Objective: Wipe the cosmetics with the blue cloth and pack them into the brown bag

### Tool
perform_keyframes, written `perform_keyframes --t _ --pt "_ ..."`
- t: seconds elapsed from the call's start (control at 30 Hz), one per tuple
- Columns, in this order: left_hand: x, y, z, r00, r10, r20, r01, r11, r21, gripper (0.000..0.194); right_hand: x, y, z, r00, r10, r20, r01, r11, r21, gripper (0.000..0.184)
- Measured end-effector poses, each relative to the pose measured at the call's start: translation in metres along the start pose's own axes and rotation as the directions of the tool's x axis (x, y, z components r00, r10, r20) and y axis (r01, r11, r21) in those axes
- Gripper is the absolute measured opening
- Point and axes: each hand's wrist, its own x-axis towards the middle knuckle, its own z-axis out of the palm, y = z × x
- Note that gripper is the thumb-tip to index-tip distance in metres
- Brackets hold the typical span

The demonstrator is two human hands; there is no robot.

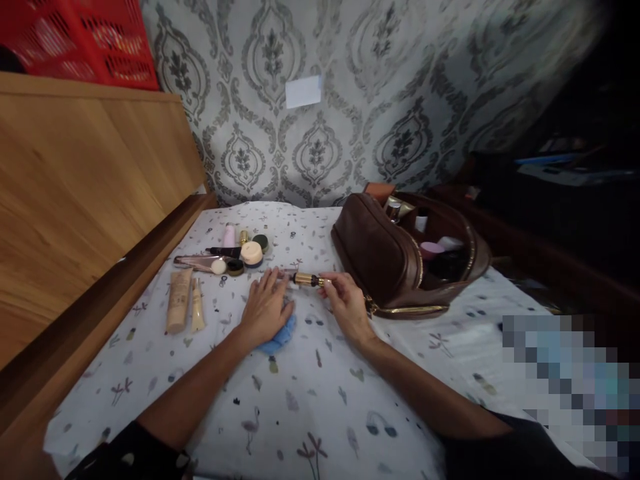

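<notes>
My right hand [349, 305] pinches one end of a slim gold and black cosmetic tube [304, 279] and holds it level, just above the printed sheet [310, 373]. My left hand [267, 309] rests palm down with its fingers stretched out, close to the tube's other end. Under that palm a crumpled blue cloth [277, 339] shows in part. To the left of my left hand lie a beige squeeze tube [179, 300] and a smaller tube with a pale body [197, 310]. Behind them sits a cream-lidded jar [251, 253], with a dark-lidded jar [261, 243] beside it.
An unzipped brown leather bag [380, 250] with cosmetics inside stands at the right. Several more cosmetics, among them a pink bottle [229, 235] and a black tube [223, 252], lie at the back left. Wooden furniture [95, 147] bounds the left side; a patterned wall [340, 133] stands behind.
</notes>
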Motion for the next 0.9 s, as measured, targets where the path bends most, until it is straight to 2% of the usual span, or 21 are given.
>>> perform_keyframes --t 0.1,0.17,0.33,0.53,0.7,0.8,0.9 --pt "0.002 -0.004 0.005 0.998 -0.045 -0.032 0.044 0.999 -0.02 0.066 -0.001 0.005 -0.003 1.0 0.02 -0.001 -0.02 0.999 0.028 0.038" --pt "0.003 -0.005 0.007 0.997 -0.046 -0.058 0.045 0.999 -0.025 0.066 0.001 0.008 -0.003 0.999 0.044 0.006 -0.044 0.998 0.047 0.038" --pt "0.0 0.0 0.001 0.989 -0.03 -0.148 0.029 1.0 -0.003 0.052 0.003 0.011 -0.002 0.996 0.085 0.033 -0.087 0.995 0.058 0.035" --pt "0.0 0.008 -0.008 0.981 -0.037 -0.191 0.045 0.998 0.039 0.03 0.003 0.014 -0.001 0.997 0.071 0.038 -0.074 0.994 0.076 0.034" --pt "0.001 0.009 -0.011 0.992 0.037 -0.123 -0.035 0.999 0.018 0.017 0.003 0.014 -0.002 0.996 0.089 -0.017 -0.087 0.989 0.122 0.037" --pt "0.002 0.006 -0.008 0.99 0.062 -0.123 -0.062 0.998 -0.001 0.022 0.003 0.011 -0.004 0.995 0.077 -0.057 -0.07 0.991 0.116 0.037" --pt "0.003 0.002 -0.003 0.988 0.048 -0.146 -0.051 0.999 -0.013 0.037 0.003 0.008 -0.005 0.993 0.07 -0.091 -0.061 0.993 0.1 0.035"
